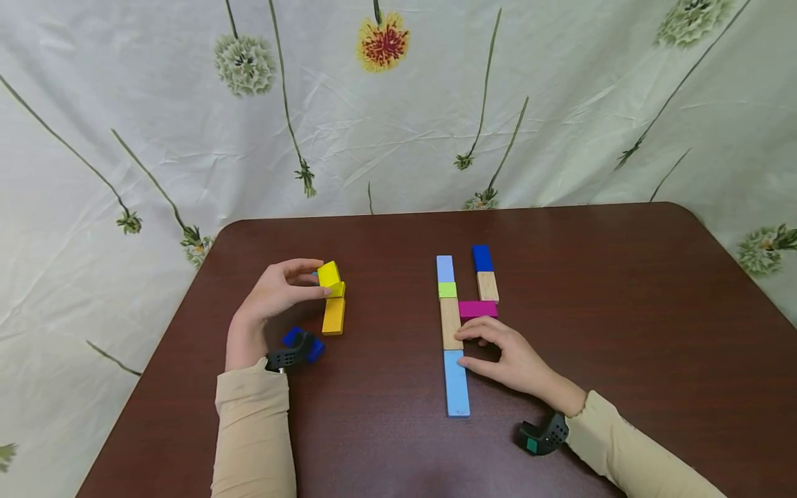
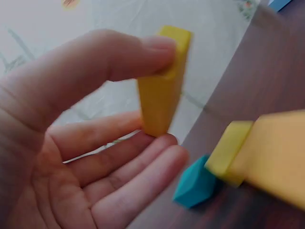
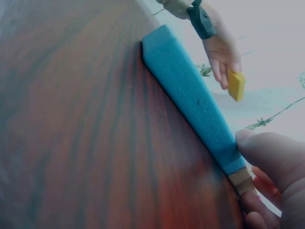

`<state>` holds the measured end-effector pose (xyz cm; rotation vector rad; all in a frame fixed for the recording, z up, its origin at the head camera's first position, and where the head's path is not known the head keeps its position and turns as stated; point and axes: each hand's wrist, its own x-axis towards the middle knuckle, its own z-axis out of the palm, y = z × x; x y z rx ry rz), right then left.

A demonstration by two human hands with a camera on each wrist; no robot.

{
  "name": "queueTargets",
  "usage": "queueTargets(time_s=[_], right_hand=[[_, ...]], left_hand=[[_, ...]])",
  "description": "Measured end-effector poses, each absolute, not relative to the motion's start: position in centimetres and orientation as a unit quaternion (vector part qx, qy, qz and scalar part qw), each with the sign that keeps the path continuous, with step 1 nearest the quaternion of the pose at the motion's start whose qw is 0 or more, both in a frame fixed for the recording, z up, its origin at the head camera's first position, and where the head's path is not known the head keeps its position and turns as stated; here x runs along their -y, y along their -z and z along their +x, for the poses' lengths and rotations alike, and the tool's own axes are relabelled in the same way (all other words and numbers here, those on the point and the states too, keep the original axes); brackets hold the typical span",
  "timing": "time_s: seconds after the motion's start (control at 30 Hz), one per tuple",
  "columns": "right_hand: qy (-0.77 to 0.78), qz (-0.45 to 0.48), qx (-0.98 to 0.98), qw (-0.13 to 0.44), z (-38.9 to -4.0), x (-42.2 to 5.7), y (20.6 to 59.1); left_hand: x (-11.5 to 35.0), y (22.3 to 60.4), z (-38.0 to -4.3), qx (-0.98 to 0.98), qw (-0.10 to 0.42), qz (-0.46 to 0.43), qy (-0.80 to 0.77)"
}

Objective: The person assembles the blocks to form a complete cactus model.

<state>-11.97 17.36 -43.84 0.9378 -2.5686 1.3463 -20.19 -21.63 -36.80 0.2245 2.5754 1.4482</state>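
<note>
Pinches 1 yellow block (image 1: 328, 274) between thumb and fingertips of left hand (image 1: 279, 287), raised near 2 more yellow blocks (image 1: 333, 318) on the tabletop (image 1: 386, 387). With right hand (image 1: 507, 353) loosely spread and gripping nothing, touches the long light-blue block (image 1: 456, 387) and adjoining wooden block (image 1: 450, 321). Could drop the pinched block through a loosened grip, or scatter its neighbours through a bump; could skew both touched blocks by pressing sideways.

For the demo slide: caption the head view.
Left hand pinches a yellow block; right hand touches a row of blocks on a brown table.
</note>
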Motion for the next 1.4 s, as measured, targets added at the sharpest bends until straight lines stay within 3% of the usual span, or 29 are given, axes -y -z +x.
queueTargets(time_s=[0.6, 0.93, 1.4], right_hand=[[-0.444, 0.3, 0.843, 0.043, -11.6, -17.6, 43.8], [-0.441, 0.302, 0.844, 0.049, -11.7, -17.6, 43.8], [-0.434, 0.307, 0.846, 0.043, -11.9, -17.4, 43.6]], left_hand=[[12.9, 39.4, -22.5, -0.842, 0.047, 0.067, -0.532], [9.2, 41.2, -23.3, -0.862, -0.026, 0.063, -0.503], [6.5, 42.4, -25.6, -0.884, -0.086, 0.087, -0.45]])
